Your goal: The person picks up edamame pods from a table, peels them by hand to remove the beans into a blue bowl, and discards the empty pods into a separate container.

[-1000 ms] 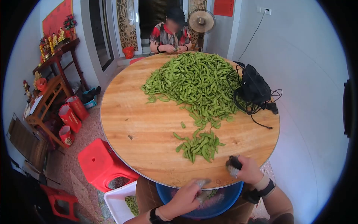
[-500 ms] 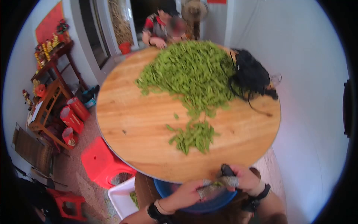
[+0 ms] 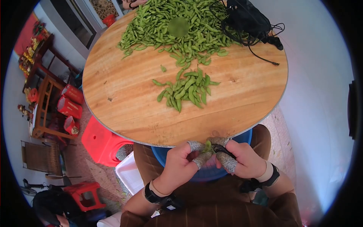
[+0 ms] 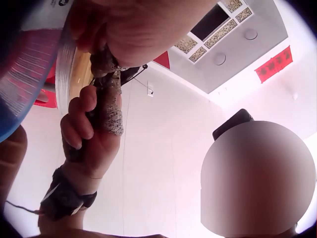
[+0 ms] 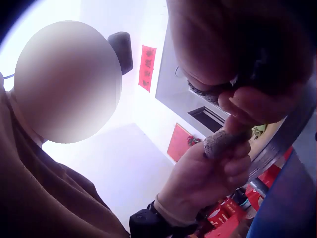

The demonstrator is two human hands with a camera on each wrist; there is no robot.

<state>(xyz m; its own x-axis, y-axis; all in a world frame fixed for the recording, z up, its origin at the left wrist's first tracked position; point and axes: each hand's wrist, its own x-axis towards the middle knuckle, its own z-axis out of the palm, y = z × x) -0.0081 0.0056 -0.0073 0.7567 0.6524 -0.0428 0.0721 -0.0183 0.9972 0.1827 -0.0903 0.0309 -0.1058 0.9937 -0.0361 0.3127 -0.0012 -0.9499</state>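
My left hand pinches a green soybean pod between thumb and finger, just off the table's near edge. Close against it, my right hand grips a slim black tool whose tip is hidden at the pod; I cannot tell its kind. Grey speckled wraps cover the thumb and a finger of each hand. Below both hands is a blue basin, partly under the tabletop. A small heap of pods lies on the wooden table, with a large pile of pods behind it.
Black equipment with cables sits at the table's back right. Left of my lap are a red stool and a white tray. Another person's hand shows at the far edge. A white wall stands to the right.
My hands were apart, the right over the table's edge; they came together over the basin with the pod between them. The head view has tilted down.
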